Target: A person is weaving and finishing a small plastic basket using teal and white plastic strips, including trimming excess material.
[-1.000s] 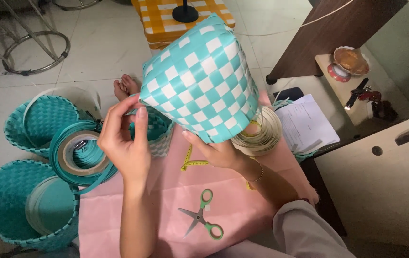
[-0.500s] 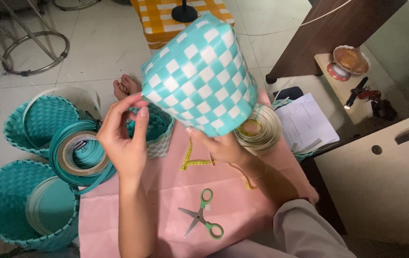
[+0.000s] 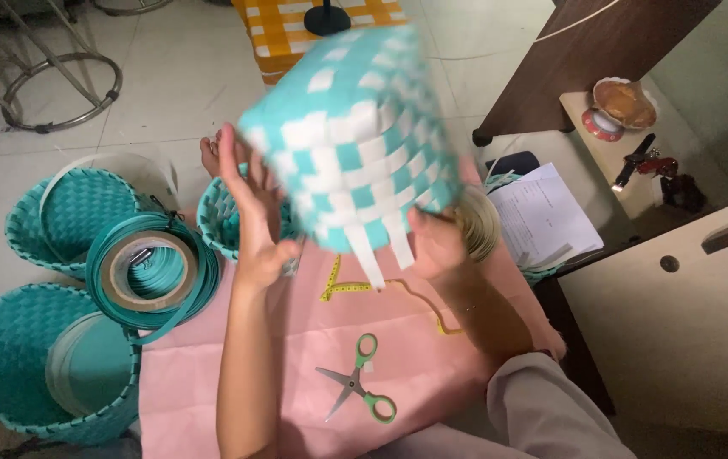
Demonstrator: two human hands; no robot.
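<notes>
While blurred in upper centre of frame, checked basket (image 3: 355,140) of teal and white strips held up off pink sheet (image 3: 296,374), tilted, two loose white strip ends hanging from lower edge. Right hand (image 3: 436,246) under basket's lower right side, fingers hidden behind weave, apparently gripping it though exact closure cannot be told. Left hand (image 3: 253,212) at basket's left edge, palm open, fingers spread and pointing up, touching or just beside the weave, not closed on anything. Below the basket, on the sheet: yellow tape measure (image 3: 355,289) curling toward centre right, and green-handled scissors (image 3: 355,387) lower centre, blades shut. Left of the left hand: roll of teal strip (image 3: 147,272) with paler core, leaning between teal baskets. One teal basket (image 3: 58,217) at middle left with white handle arching over it, another (image 3: 7,357) at lower left holding a white coil, a third small one (image 3: 224,225) partly behind left hand. Right of right hand: coil of pale strip (image 3: 479,225), then white papers (image 3: 547,217). Upper right: dark table (image 3: 593,59), a small dish (image 3: 623,102) on pale shelf. Upper left: metal stool ring (image 3: 58,93) on tiled floor (image 3: 169,93). Top centre: yellow checked cushion (image 3: 287,30).
</notes>
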